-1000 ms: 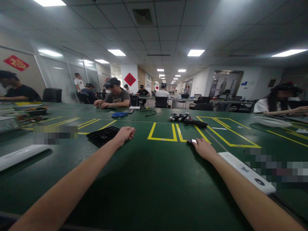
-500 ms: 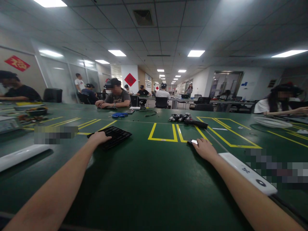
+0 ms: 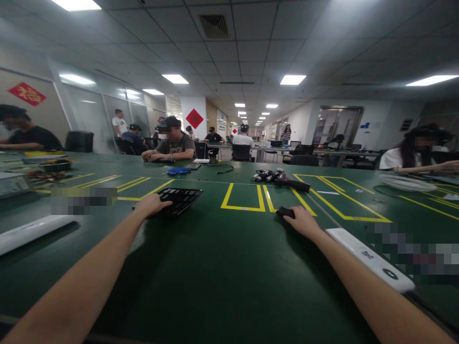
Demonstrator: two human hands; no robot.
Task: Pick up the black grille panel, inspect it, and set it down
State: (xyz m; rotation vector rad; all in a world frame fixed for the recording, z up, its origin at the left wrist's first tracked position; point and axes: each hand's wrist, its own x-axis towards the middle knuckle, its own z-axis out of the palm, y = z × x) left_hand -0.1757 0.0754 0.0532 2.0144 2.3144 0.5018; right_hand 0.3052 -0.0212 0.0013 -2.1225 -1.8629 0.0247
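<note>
My left hand (image 3: 152, 205) is closed on the near left edge of a flat black tray (image 3: 184, 199) with a grid of slots. The tray is tilted just over the green table (image 3: 215, 267); whether it touches the top I cannot tell. On the right, my right hand (image 3: 304, 221) grips a small black block-like object (image 3: 284, 212) between its fingers, close to the yellow tape lines. Its exact kind is not clear.
A bundle of black and silver cables (image 3: 267, 175) lies beyond my right hand. Beside my right forearm rests a long white device (image 3: 373, 258) with a cord. Another white bar (image 3: 34, 234) lies left. Blue cloth-like item (image 3: 178, 171) sits farther back; several people sit around.
My left hand has shifted slightly right with the tray, which has turned and tilted. In my right hand the small object has rotated, so its bright white face no longer shows.
</note>
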